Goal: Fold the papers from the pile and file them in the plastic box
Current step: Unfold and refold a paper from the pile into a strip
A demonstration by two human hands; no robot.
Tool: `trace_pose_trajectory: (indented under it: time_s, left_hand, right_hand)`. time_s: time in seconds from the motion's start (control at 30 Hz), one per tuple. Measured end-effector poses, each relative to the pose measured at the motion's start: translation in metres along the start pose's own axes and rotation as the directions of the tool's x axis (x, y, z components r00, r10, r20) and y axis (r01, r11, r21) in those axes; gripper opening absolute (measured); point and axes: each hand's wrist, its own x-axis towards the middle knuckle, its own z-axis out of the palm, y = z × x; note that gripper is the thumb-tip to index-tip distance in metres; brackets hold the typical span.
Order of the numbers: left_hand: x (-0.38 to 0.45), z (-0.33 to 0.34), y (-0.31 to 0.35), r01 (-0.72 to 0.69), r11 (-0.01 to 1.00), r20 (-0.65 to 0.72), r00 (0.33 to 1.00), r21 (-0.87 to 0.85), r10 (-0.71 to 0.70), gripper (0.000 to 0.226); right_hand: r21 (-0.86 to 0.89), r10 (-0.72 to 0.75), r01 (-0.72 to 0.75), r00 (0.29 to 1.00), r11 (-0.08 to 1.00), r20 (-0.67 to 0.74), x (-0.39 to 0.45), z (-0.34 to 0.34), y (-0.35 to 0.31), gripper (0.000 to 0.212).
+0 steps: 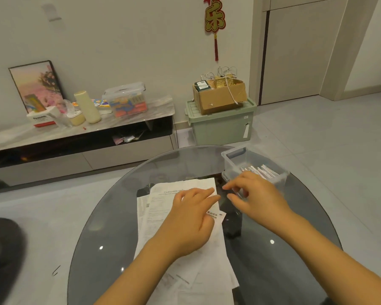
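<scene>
Chief risk — loose sheets of the paper pile (185,249) sliding on the smooth glass table (273,271) when the top sheet is drawn off, likely dragging a second sheet along or fanning the stack toward the near edge. Second risk: a nudge from the right hand (257,194) against the light plastic box (231,159), close enough to shift it toward the far right rim of the table. Third, by judgement: an uneven crease if the sheet is folded while askew on the stack.

Left hand (191,219) laid flat on top of the pile, fingers straight and spread, tips pointing to the far right corner of the top sheet — pressing, not pinching. Right hand just right of the pile, apart from the paper, fingers loosely extended and holding nothing; touching the box or not cannot be told. Box at far right, already holding several folded papers (262,170) standing on edge.
</scene>
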Motion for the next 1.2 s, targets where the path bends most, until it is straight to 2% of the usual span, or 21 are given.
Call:
trace_pose_trajectory:
  time_s: [0.2,0.27,0.43,0.63,0.77,0.93,1.1,1.2]
  left_hand:
    - [-0.044,0.016,-0.034,0.097,0.994,0.184,0.977,0.049,-0.104,0.056]
    - [-0.053,0.022,-0.045,0.077,0.995,0.229,0.969,0.07,-0.091,0.059]
    - [-0.059,0.028,-0.062,0.113,0.993,0.338,0.936,-0.018,-0.1,0.071]
    - [-0.056,0.021,-0.062,0.111,0.994,0.431,0.897,-0.005,-0.098,0.081]
    - [-0.057,0.021,-0.066,0.123,0.992,0.448,0.888,-0.021,-0.101,0.091]
    - [-0.058,0.023,-0.068,0.133,0.991,0.44,0.891,-0.012,-0.114,0.095]
    - [-0.059,0.028,-0.067,0.107,0.994,0.398,0.912,-0.013,-0.093,0.081]
    - [-0.059,0.025,-0.068,0.104,0.993,0.386,0.919,-0.046,-0.079,0.072]
  right_hand:
    - [-0.022,-0.093,0.1,0.969,0.995,0.228,-0.019,0.03,-0.013,0.026]
    - [-0.032,-0.11,0.124,0.953,0.992,0.283,-0.02,0.037,-0.017,0.027]
    - [-0.04,-0.12,0.147,0.912,0.988,0.391,-0.021,0.048,-0.018,0.029]
    - [-0.073,-0.175,0.259,0.81,0.963,0.56,-0.023,0.052,-0.014,0.045]
    - [-0.059,-0.225,0.321,0.77,0.945,0.597,-0.026,0.055,-0.014,0.055]
    - [-0.059,-0.269,0.374,0.758,0.925,0.595,-0.029,0.061,-0.018,0.052]
    - [0.002,-0.373,0.437,0.765,0.899,0.525,-0.03,0.067,-0.018,0.039]
    - [0.044,-0.374,0.417,0.758,0.908,0.535,-0.03,0.065,-0.018,0.035]
